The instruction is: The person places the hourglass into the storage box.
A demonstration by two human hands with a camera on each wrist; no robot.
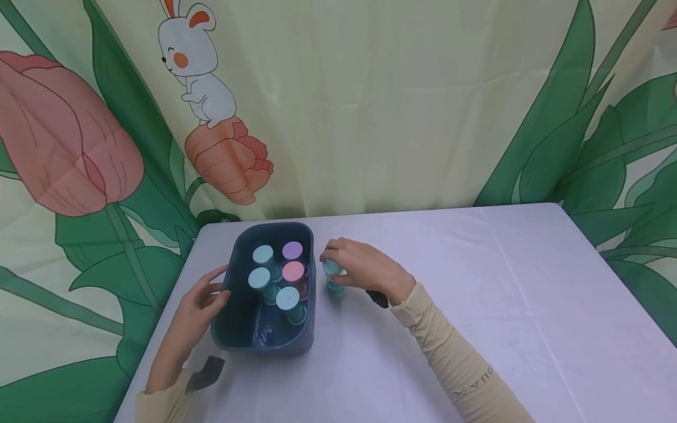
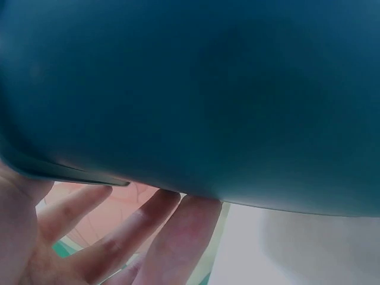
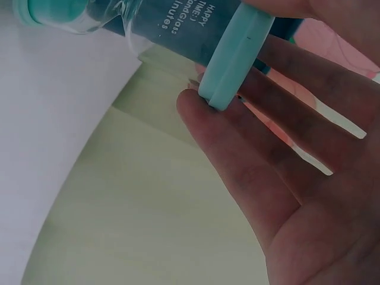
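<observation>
My right hand [image 1: 365,267] holds a sand timer [image 1: 334,276] by its teal top cap, just right of the dark blue bin [image 1: 304,346]. In the right wrist view, the timer's clear body [image 3: 172,29] carries printed lettering, and fingertips and thumb lie around the cap [image 3: 237,59]. My left hand [image 1: 193,311] touches the bin's left side. Seen from the left wrist, its nearly straight fingers [image 2: 184,237] rest against the outer wall [image 2: 178,119]. Inside the bin stand several sand timers, among them a purple-capped one [image 1: 292,251], a pink-capped one [image 1: 294,272] and a teal-capped one [image 1: 288,299].
A white cloth covers the table [image 1: 476,294], which stretches far to the right of the bin. Behind it hangs a curtain [image 1: 370,117] printed with a rabbit, tulips and leaves. The bin stands near the table's left and back edges.
</observation>
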